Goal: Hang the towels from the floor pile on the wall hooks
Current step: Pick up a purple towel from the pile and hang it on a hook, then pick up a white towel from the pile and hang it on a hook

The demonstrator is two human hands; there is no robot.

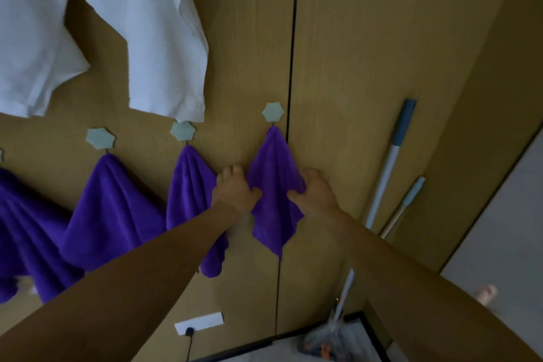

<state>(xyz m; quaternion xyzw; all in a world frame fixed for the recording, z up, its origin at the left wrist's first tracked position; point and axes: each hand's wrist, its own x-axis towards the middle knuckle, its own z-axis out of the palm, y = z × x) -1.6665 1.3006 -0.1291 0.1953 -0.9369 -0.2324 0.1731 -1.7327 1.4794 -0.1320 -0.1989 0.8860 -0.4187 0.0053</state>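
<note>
At the left, a purple towel hangs on the wooden wall, and the third towel hangs under its hexagon hook, just beside the left hand. This hand pinches the left edge of the rightmost towel, thumb on the front and fingers curled at the side of the cloth. This towel hangs by one small corner on the last hook. The right hand pinches the right edge in the same way. I think the danger is here: if both hands pull down or apart too strongly, the corner can slip off and the towel falls. The left forearm crosses the third towel and can drag it off. At the right, two poles lean on the wall near the right forearm, which can knock them. The floor pile is not in view.
</note>
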